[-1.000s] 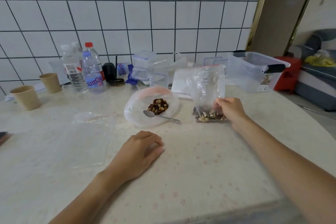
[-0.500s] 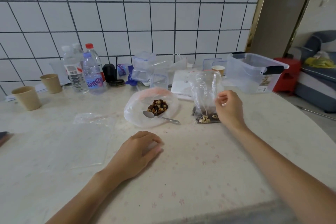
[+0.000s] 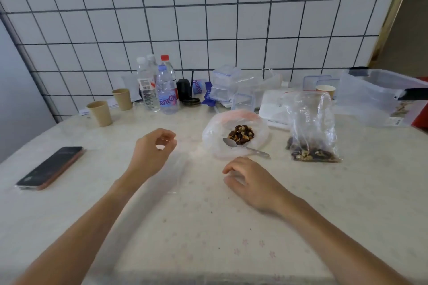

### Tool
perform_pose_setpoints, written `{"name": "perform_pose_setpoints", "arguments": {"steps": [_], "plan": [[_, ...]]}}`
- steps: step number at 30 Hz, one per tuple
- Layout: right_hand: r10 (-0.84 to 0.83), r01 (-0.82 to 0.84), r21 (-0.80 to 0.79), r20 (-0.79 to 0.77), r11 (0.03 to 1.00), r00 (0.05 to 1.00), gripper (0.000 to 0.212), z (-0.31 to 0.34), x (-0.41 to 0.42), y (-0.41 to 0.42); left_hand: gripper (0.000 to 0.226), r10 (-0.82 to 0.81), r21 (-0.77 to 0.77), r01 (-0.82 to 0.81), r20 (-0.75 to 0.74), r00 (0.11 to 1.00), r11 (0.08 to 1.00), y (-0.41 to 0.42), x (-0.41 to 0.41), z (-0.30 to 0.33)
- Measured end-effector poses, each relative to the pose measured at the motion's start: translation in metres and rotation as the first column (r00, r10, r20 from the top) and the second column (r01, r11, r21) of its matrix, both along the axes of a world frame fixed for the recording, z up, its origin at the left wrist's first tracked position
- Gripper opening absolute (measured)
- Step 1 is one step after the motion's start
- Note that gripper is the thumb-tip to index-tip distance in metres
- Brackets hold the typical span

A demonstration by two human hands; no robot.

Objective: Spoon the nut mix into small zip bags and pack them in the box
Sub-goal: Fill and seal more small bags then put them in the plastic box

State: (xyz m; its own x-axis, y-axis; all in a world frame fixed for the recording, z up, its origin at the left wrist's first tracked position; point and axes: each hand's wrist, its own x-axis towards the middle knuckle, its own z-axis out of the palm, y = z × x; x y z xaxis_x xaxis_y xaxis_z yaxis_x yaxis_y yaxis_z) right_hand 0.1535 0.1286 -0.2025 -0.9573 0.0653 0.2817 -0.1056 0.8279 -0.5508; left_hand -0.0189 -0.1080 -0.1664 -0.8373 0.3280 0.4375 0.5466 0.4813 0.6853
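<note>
The nut mix (image 3: 241, 134) lies in a wide-open plastic bag (image 3: 214, 136) at the table's middle, and a metal spoon (image 3: 245, 147) rests on its near edge. To the right a small zip bag (image 3: 311, 122) stands upright by itself, with nuts at its bottom. My left hand (image 3: 151, 152) is raised left of the nut mix; thumb and forefinger pinch the top of an empty clear zip bag (image 3: 177, 169), which is blurred and hard to see. With loosely curled fingers, my right hand (image 3: 252, 181) sits low over the table in front of the spoon, holding nothing. The clear plastic box (image 3: 379, 97) is at the far right.
A phone (image 3: 51, 166) lies near the left edge. Two paper cups (image 3: 99, 113), water bottles (image 3: 166, 90) and small clear containers (image 3: 224, 85) line the tiled wall. Another paper cup (image 3: 325, 89) stands behind the filled bag.
My right hand let go of the filled bag and came back toward the middle. My left hand rose off the table and took the empty bag. The view turned left.
</note>
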Motion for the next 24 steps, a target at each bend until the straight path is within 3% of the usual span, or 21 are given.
{"name": "perform_pose_setpoints", "arguments": {"steps": [3,6,8,13,17,24], "plan": [[0.044,-0.034,0.144,-0.069,0.989,0.997,0.022,-0.01,-0.004,-0.007,0.035,0.168,-0.18,-0.153,0.066,0.984,0.972,-0.022,-0.033,-0.006],[0.048,-0.028,0.17,-0.113,0.985,0.992,0.021,-0.013,-0.005,-0.008,0.063,0.313,-0.398,-0.237,0.137,0.94,0.886,-0.036,-0.05,-0.014],[0.047,-0.027,0.17,-0.111,0.985,0.993,0.021,-0.014,-0.005,-0.007,0.068,0.341,-0.45,-0.253,0.125,0.932,0.857,-0.037,-0.054,-0.022],[0.035,-0.02,0.135,-0.105,0.991,0.994,0.017,-0.016,-0.006,-0.006,0.049,0.384,-0.305,-0.328,0.143,0.912,0.894,-0.031,-0.059,-0.03],[0.022,-0.008,0.133,-0.104,0.991,0.994,0.017,-0.016,-0.006,-0.007,0.017,0.393,-0.343,-0.336,0.109,0.913,0.877,-0.031,-0.06,-0.029],[0.011,0.008,0.164,-0.11,0.986,0.994,0.017,-0.014,-0.003,-0.011,0.022,0.34,-0.432,-0.274,0.082,0.937,0.859,-0.029,-0.048,-0.021]]}}
